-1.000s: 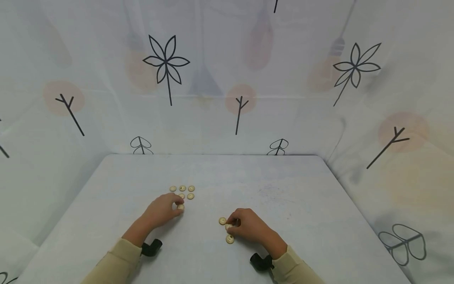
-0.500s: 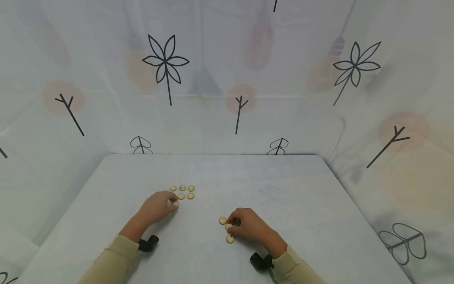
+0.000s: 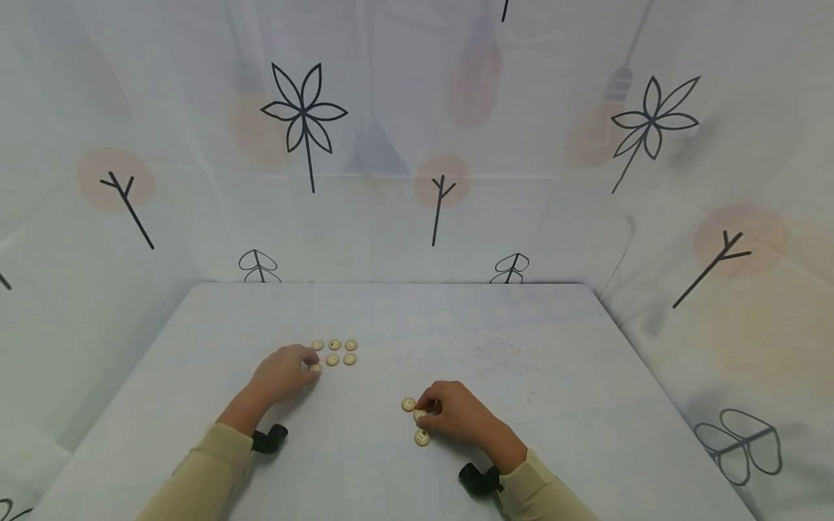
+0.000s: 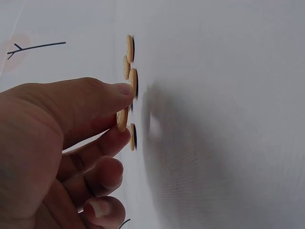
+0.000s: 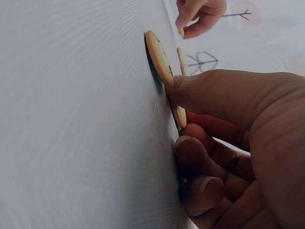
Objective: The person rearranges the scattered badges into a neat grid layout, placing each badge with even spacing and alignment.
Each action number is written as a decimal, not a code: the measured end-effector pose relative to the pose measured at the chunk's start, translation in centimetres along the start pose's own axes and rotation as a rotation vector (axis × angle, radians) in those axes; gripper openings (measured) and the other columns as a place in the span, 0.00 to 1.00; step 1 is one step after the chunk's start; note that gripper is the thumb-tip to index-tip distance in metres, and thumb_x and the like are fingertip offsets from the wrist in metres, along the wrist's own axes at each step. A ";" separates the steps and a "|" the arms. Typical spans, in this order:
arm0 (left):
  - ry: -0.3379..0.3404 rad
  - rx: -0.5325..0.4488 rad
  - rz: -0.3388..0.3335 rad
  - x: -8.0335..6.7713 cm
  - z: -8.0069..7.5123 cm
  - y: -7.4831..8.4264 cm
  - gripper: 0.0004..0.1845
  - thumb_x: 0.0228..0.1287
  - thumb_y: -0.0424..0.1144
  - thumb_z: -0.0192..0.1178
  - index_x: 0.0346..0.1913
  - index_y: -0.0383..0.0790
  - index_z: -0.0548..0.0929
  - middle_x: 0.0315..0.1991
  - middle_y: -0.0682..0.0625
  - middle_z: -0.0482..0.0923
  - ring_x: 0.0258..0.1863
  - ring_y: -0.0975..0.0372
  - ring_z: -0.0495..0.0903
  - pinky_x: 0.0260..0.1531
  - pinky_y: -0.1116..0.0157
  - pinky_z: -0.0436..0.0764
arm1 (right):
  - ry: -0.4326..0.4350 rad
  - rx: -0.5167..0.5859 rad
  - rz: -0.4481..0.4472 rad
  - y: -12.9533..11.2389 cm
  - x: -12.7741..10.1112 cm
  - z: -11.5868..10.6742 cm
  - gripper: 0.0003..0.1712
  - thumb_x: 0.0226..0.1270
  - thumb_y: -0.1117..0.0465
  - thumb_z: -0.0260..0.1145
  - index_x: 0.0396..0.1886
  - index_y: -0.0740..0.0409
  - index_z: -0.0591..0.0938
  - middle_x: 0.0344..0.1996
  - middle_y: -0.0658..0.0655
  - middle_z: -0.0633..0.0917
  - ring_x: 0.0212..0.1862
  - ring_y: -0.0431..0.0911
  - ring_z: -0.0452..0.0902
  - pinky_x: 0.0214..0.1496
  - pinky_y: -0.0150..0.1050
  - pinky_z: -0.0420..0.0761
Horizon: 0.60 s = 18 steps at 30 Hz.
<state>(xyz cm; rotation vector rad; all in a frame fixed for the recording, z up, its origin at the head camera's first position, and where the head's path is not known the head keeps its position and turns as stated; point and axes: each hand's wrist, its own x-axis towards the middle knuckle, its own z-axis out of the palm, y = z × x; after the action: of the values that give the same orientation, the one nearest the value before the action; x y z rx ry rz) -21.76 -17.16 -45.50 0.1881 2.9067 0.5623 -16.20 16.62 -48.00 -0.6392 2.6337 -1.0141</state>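
Note:
My left hand pinches a small round wooden disc between thumb and fingertips, just off the table in the left wrist view. It is at the left end of a front row of two discs, behind which lies a back row of three discs. Nearer the middle of the table, my right hand has thumb and fingers on either side of another disc. One disc lies just behind that one and another disc just in front. The discs carry dark markings.
The white table has its back edge against a patterned cloth wall. More of that cloth rises at the left and right sides. A black wrist-worn device sits by the left cuff, and another black device by the right.
My left hand has moved left and slightly away with its disc, from in front of the front row to that row's left end. The right hand has stayed in place.

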 end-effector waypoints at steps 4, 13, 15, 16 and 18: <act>-0.009 0.001 -0.011 0.4 0.0 -0.2 0.16 0.61 0.43 0.64 0.50 0.42 0.83 0.49 0.47 0.83 0.56 0.48 0.77 0.56 0.48 0.74 | 0.002 -0.006 0.001 0.1 0.0 0.0 0.10 0.59 0.53 0.71 0.40 0.46 0.86 0.33 0.41 0.81 0.33 0.35 0.73 0.35 0.32 0.74; -0.034 0.024 -0.042 1.3 -0.4 -0.2 0.15 0.61 0.43 0.63 0.50 0.42 0.83 0.50 0.46 0.83 0.55 0.48 0.77 0.56 0.48 0.75 | 0.003 0.000 -0.005 0.2 0.0 0.1 0.09 0.59 0.53 0.71 0.39 0.46 0.86 0.33 0.42 0.81 0.34 0.35 0.73 0.35 0.32 0.74; -0.039 0.037 -0.042 1.4 -0.5 -0.2 0.15 0.61 0.43 0.63 0.49 0.42 0.83 0.49 0.46 0.83 0.54 0.49 0.78 0.55 0.48 0.75 | 0.003 0.000 -0.003 0.3 0.1 0.1 0.09 0.59 0.52 0.71 0.39 0.46 0.86 0.33 0.41 0.81 0.34 0.35 0.73 0.35 0.32 0.74; -0.040 0.041 -0.040 1.5 -0.5 -0.2 0.15 0.61 0.43 0.63 0.49 0.41 0.84 0.49 0.46 0.83 0.53 0.49 0.78 0.54 0.48 0.75 | 0.002 0.001 -0.001 0.3 0.1 0.1 0.09 0.59 0.52 0.71 0.39 0.46 0.86 0.33 0.42 0.81 0.34 0.35 0.73 0.35 0.32 0.74; -0.041 0.049 -0.037 1.7 -0.5 -0.2 0.15 0.62 0.43 0.62 0.49 0.41 0.84 0.48 0.46 0.83 0.52 0.50 0.79 0.53 0.48 0.76 | 0.002 0.004 0.002 0.2 0.1 0.1 0.09 0.59 0.52 0.71 0.40 0.46 0.86 0.33 0.42 0.81 0.33 0.35 0.73 0.35 0.32 0.74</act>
<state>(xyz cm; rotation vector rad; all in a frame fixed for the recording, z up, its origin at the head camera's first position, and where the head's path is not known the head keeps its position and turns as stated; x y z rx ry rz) -23.50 -17.28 -45.32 0.1504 2.8797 0.4753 -16.29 16.70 -48.23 -0.6344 2.6326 -1.0195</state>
